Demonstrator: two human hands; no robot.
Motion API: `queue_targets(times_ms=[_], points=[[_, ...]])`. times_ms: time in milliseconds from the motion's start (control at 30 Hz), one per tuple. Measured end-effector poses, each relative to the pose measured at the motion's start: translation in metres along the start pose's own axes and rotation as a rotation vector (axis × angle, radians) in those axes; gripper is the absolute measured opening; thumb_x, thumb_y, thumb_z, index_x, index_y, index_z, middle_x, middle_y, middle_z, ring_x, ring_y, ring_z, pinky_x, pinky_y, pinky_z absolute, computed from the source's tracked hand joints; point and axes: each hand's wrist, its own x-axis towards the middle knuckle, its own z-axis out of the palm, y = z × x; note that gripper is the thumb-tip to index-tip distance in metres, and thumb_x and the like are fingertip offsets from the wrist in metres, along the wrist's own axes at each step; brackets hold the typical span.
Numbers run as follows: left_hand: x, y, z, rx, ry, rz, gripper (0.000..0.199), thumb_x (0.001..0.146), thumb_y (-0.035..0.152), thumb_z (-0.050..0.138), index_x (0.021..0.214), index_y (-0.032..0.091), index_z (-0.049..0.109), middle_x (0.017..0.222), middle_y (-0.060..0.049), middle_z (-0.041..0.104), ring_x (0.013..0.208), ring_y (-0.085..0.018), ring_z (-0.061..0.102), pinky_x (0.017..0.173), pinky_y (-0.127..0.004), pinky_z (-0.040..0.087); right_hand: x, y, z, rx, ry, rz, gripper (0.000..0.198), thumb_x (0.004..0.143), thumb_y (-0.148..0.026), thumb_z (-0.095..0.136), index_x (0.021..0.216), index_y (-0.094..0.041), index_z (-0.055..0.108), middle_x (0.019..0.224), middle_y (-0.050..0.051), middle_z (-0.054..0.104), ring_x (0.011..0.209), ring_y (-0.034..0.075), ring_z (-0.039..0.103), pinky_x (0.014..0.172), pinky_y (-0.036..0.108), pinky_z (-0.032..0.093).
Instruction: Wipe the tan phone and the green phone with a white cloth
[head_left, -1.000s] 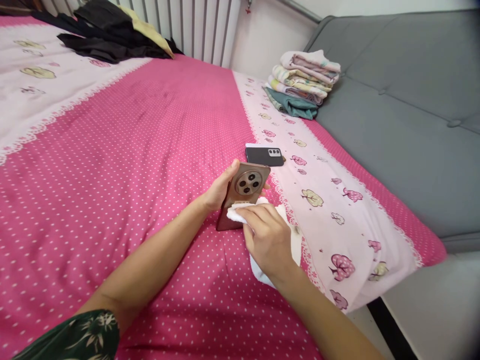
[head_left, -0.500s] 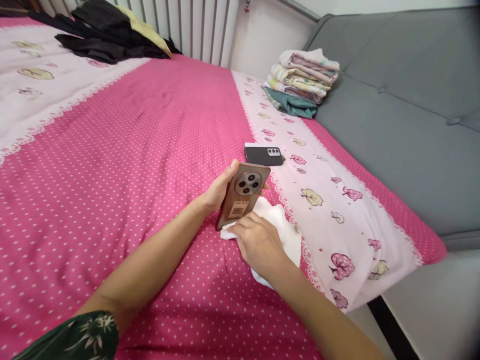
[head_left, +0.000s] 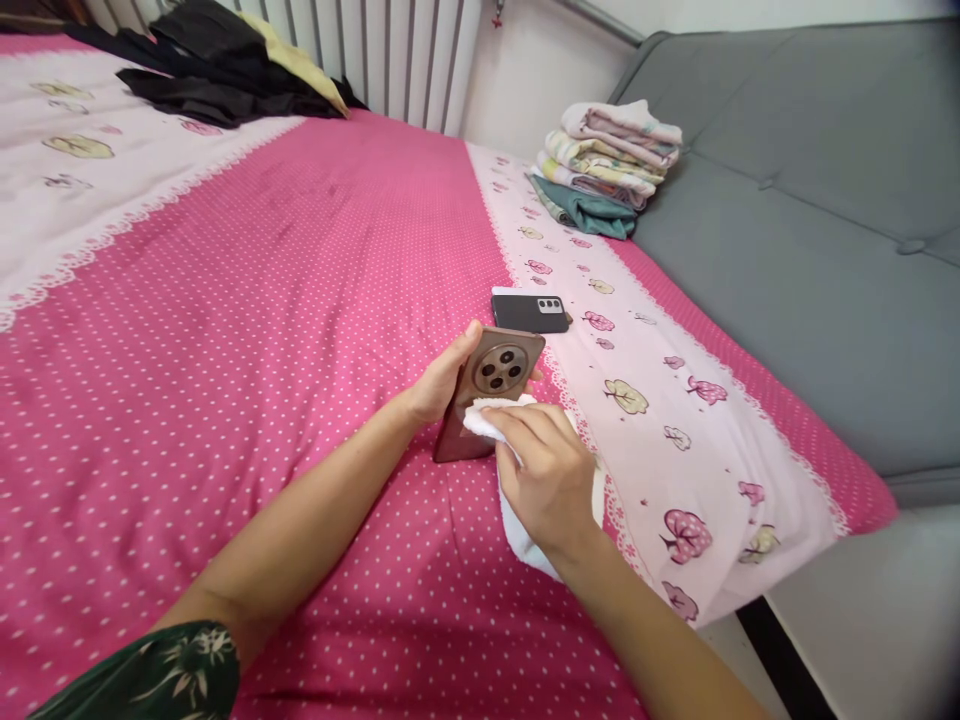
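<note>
- The pink-and-white polka-dot bedspread [head_left: 337, 260] is spread beneath everything, bordered on the right by a grey buttoned headboard [head_left: 795, 190].
- Near the headboard, folded fabrics [head_left: 607, 160] are stacked on the bedspread.
- A white cloth [head_left: 521, 530] is bunched against the phone's back; a wiping step appears to be in hand.
- By the right hand [head_left: 551, 470], the cloth is pinched between thumb and fingers, its lower part left hanging.
- By the left hand [head_left: 442, 375], the brown-gold smartphone [head_left: 480, 390] is gripped around its upper part, thumb on the near edge, fingertips showing at the far edge.
- That smartphone is held tilted, camera side exposed, just above or against the bedspread; contact cannot be told. For another stroke, a steady hold and light, even pressure are called for.
- Just beyond it, a black smartphone [head_left: 517, 312] is laid camera side up.
</note>
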Motion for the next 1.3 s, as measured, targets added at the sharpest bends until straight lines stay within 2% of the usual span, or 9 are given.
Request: queue_targets(times_ms=[133,433,667,767,867,1000,1133,1300], points=[[0.001,-0.001,0.000,0.005,-0.017,0.011,0.082,0.074,0.082,0.049,0.103,0.008,0.069,0.095,-0.017,0.074,0.077,-0.021,0.069,0.073,-0.032,0.053,-0.001,0.000,0.001,0.004,-0.048,0.006,0.031,0.088,-0.003,0.051,0.106,-0.018,0.072,0.097,0.003,0.075,0.090,0.021,0.062,0.080,0.034,0.053],[0.000,0.001,0.001,0.032,0.006,0.002,0.086,0.076,0.084,0.044,0.109,0.008,0.068,0.097,-0.017,0.074,0.079,-0.023,0.069,0.073,-0.035,0.053,-0.005,-0.001,0.001,0.010,-0.257,0.045,0.031,0.082,-0.001,0.053,0.099,-0.018,0.073,0.093,0.004,0.074,0.088,0.022,0.061,0.078,0.034,0.050],[0.000,0.001,0.001,0.066,0.009,0.018,0.085,0.075,0.085,0.043,0.104,0.009,0.069,0.095,-0.016,0.074,0.078,-0.022,0.069,0.073,-0.034,0.053,-0.006,-0.001,0.003,-0.019,-0.575,0.055,0.030,0.083,-0.003,0.057,0.098,-0.022,0.075,0.092,0.004,0.074,0.090,0.021,0.060,0.078,0.033,0.049],[0.001,0.001,0.001,0.070,0.006,0.023,0.085,0.075,0.085,0.042,0.102,0.009,0.069,0.095,-0.016,0.074,0.079,-0.022,0.069,0.073,-0.034,0.053,-0.007,-0.001,0.006,-0.039,-0.648,0.037,0.027,0.085,-0.005,0.057,0.094,-0.023,0.076,0.091,0.004,0.073,0.090,0.020,0.060,0.078,0.033,0.048],[0.001,0.000,0.001,0.060,0.010,0.022,0.085,0.075,0.085,0.042,0.102,0.010,0.070,0.095,-0.016,0.074,0.079,-0.023,0.069,0.073,-0.034,0.053,-0.010,0.000,0.009,-0.053,-0.620,0.002,0.027,0.085,-0.005,0.058,0.093,-0.023,0.075,0.088,0.004,0.072,0.088,0.020,0.060,0.076,0.033,0.048],[0.001,0.000,0.000,0.060,0.012,0.018,0.086,0.075,0.085,0.041,0.105,0.010,0.069,0.095,-0.017,0.074,0.080,-0.023,0.069,0.073,-0.034,0.053,-0.012,0.000,0.008,-0.040,-0.492,-0.034,0.028,0.084,-0.003,0.056,0.093,-0.022,0.075,0.086,0.004,0.072,0.086,0.020,0.060,0.073,0.033,0.049],[0.000,0.001,0.001,0.041,0.005,0.005,0.087,0.077,0.085,0.040,0.107,0.008,0.068,0.094,-0.017,0.074,0.080,-0.023,0.069,0.072,-0.034,0.052,-0.006,-0.002,0.003,0.018,-0.301,-0.027,0.029,0.086,-0.002,0.052,0.097,-0.019,0.074,0.091,0.004,0.074,0.089,0.020,0.061,0.078,0.033,0.051],[0.000,0.000,0.000,0.008,0.009,0.009,0.083,0.077,0.083,0.043,0.099,0.008,0.070,0.092,-0.016,0.073,0.077,-0.021,0.067,0.075,-0.033,0.051,0.001,-0.002,-0.002,0.011,-0.049,0.008,0.031,0.088,-0.003,0.049,0.103,-0.018,0.073,0.096,0.003,0.075,0.090,0.020,0.062,0.082,0.033,0.052]])
